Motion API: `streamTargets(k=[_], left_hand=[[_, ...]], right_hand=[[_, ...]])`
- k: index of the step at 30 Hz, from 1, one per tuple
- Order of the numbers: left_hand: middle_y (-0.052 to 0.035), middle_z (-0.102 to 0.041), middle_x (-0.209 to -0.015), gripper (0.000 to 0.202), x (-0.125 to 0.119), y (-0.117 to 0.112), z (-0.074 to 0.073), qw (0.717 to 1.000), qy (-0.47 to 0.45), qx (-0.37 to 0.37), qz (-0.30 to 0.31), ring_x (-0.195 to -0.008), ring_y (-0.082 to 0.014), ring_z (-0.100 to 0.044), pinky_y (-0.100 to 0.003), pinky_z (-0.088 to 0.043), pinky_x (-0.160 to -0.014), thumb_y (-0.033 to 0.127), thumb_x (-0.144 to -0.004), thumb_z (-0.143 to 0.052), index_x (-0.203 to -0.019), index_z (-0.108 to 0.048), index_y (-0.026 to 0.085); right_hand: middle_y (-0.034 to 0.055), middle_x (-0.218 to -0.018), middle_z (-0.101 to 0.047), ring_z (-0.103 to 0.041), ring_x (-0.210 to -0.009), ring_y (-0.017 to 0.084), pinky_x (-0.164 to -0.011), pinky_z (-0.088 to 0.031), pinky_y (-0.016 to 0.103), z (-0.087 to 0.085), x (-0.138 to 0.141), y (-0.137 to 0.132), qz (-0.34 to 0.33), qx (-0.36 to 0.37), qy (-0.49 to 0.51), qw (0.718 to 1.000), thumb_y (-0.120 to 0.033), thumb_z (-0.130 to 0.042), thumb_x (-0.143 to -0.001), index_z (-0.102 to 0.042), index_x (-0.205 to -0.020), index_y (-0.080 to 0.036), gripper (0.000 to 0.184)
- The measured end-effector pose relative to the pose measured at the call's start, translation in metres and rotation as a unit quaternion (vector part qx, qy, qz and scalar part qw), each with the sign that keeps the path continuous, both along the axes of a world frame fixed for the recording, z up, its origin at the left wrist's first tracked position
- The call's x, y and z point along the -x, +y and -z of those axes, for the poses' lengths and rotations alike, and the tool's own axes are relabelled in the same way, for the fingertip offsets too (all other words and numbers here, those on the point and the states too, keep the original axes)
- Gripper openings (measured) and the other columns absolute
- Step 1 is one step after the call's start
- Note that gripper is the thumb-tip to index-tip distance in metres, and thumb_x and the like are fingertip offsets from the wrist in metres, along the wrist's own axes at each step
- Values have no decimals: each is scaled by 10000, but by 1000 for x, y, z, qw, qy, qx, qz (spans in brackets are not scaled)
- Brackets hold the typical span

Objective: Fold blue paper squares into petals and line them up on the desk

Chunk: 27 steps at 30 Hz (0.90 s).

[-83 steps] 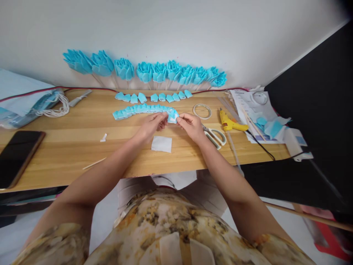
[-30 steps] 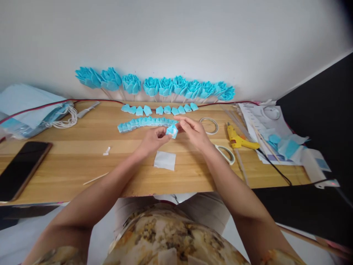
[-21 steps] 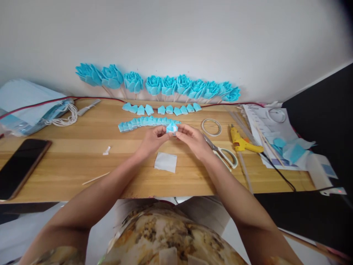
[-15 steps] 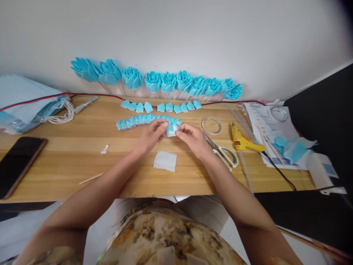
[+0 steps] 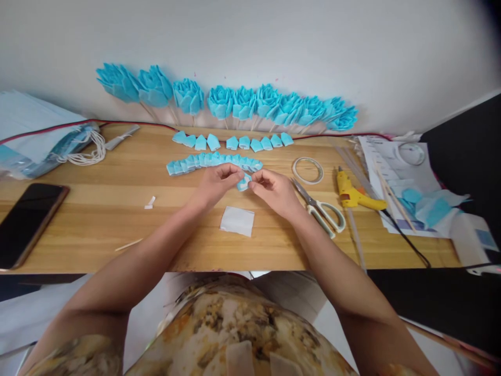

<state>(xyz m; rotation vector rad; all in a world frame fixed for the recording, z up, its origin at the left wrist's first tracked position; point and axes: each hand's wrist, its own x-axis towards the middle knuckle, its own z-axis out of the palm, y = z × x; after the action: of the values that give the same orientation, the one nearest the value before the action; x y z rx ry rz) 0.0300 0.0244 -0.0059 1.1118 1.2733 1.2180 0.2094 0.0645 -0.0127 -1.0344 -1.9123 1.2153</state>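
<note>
My left hand [image 5: 214,184] and my right hand [image 5: 274,189] meet over the middle of the wooden table [image 5: 97,214], both pinching one small folded blue petal piece [image 5: 243,182] between fingertips. Just beyond them lies a curved row of folded blue petals [image 5: 203,161], and behind it a second row of blue petals [image 5: 235,142]. A white square sheet [image 5: 237,220] lies on the table just below my hands. Blue paper flowers [image 5: 235,102] on sticks lean against the wall at the back.
Scissors [image 5: 323,209], a tape ring [image 5: 307,169] and a yellow glue gun [image 5: 354,194] with its cord lie right of my hands. Papers and blue scraps [image 5: 415,188] fill the far right. A phone [image 5: 27,222], white cords [image 5: 84,151] and a thin stick [image 5: 129,244] sit left.
Both hands have kept working the same blue petal piece, shifting it slightly and folding it smaller between the fingertips. The camera has drifted a little; nothing else on the table moved.
</note>
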Motion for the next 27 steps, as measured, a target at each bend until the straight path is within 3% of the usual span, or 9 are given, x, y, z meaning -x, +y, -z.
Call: streamTargets(k=[5,8,10,17,27], left_hand=[[14,-592,-690,230,1,2,7,998,18,-21,-50,-648,-113,-486,-269,-398,-656,405,-777,-706,-735,-659,183],[12,-619,-719,220,0,3,11,996,18,-43,-76,-668,-112,-506,-266,-416,-677,401,-794,-705,-753,-670,188],[6,-638,-734,218,-1,3,12,996,17,-47,-76,-694,-119,-529,-267,-429,-692,405,-794,-707,-763,-678,191],[-7,-672,-768,218,-5,-2,9,998,9,-45,-33,-737,-132,-561,-275,-453,-725,412,-771,-736,-764,-708,196],[-11,-693,-763,220,-6,-1,9,998,10,-49,-34,-711,-130,-542,-282,-448,-703,417,-715,-794,-729,-748,203]], right_hand=[[19,-910,-716,-645,-822,165,-787,-504,315,0,-1,-2,43,-49,30,997,-306,-623,-867,-671,-1030,-233,185],[14,-848,-702,-623,-787,160,-791,-492,315,-3,-1,-7,86,-135,19,987,-292,-597,-899,-657,-894,-231,86],[6,-780,-680,-596,-741,155,-758,-478,308,-4,1,-10,74,-162,3,984,-286,-585,-909,-621,-768,-228,156],[-8,-733,-652,-547,-683,132,-687,-429,279,-5,4,-10,41,-114,-16,993,-270,-580,-901,-662,-767,-214,167],[-19,-688,-609,-503,-653,128,-664,-411,280,-5,5,-9,41,-76,-5,996,-315,-595,-861,-569,-694,-219,194]])
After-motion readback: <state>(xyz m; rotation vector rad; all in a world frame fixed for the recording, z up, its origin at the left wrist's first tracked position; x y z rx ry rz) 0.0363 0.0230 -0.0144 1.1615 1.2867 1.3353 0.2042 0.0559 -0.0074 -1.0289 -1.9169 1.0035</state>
